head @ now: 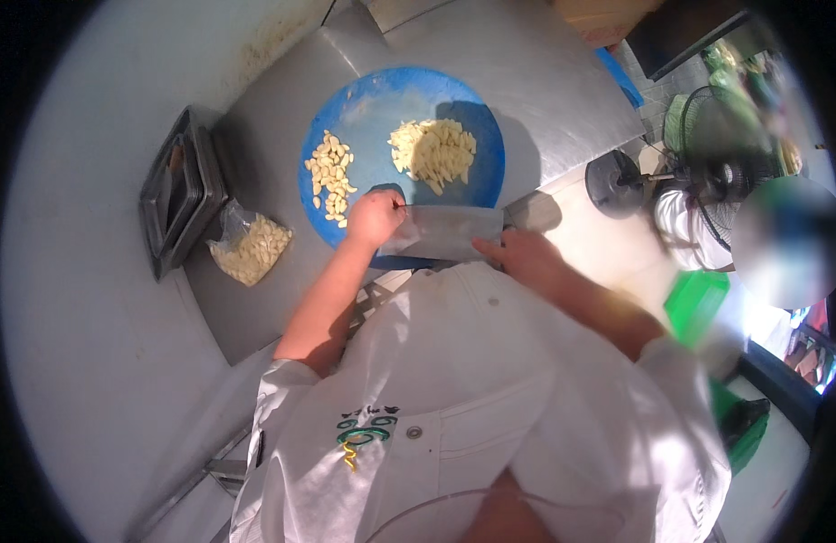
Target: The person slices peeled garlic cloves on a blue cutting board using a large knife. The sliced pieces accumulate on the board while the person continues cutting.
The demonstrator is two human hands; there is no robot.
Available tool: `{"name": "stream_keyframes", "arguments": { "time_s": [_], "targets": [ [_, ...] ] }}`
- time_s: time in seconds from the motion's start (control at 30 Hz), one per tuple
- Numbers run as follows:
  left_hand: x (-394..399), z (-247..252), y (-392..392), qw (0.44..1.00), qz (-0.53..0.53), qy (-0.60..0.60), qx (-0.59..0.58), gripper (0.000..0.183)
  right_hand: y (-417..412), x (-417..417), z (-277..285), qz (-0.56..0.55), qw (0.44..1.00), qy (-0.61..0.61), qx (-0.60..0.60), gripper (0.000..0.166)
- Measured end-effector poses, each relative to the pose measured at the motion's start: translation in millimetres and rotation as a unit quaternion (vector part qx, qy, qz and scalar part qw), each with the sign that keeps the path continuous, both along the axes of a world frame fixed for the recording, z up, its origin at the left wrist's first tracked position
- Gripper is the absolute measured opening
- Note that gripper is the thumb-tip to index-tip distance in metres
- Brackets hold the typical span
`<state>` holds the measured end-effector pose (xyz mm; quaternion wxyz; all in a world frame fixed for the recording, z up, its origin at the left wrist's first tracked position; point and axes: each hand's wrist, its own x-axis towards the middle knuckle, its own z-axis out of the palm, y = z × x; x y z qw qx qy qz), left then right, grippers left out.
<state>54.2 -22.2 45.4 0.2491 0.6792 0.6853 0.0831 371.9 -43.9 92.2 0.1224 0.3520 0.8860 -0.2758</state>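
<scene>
A round blue cutting board (377, 102) lies before me on the metal table. My right hand (526, 258) grips a cleaver (452, 231) at its right end, index finger laid along the wide blade. The blade spans the board's near part. My left hand (376, 217) is curled at the blade's left end, and whether its fingers hold anything is hidden. Whole peeled garlic cloves (331, 176) are spread on the board's left side. A heap of cut garlic pieces (435, 153) sits toward the far right of the board, partly in shadow.
A clear plastic bag of peeled cloves (252, 248) rests left of the board on the metal table (560, 102). Stacked metal trays (180, 197) lean by the wall. Off the table's right edge stand a fan (716, 156) and a green container (696, 302). A blurred round area covers the far right.
</scene>
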Motion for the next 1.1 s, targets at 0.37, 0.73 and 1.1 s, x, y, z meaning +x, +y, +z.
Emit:
{"name": "stream_keyframes", "arguments": {
  "time_s": [0.37,0.73,1.1],
  "targets": [
    [-39.3,-3.3,62.5,0.99,0.076,0.103,0.065,0.013,1.7,-2.3,3.7,-0.029,0.999,-0.024,-0.011,0.052],
    [-96.4,-33.0,192.7,0.973,0.115,0.182,0.08,0.031,-7.9,2.8,2.0,-0.101,0.993,0.034,-0.05,0.056],
    [-34.5,20.1,-7.6,0.983,0.125,0.012,0.135,0.025,32.2,14.5,18.1,-0.149,0.967,0.158,-0.134,0.053]
  ]
}}
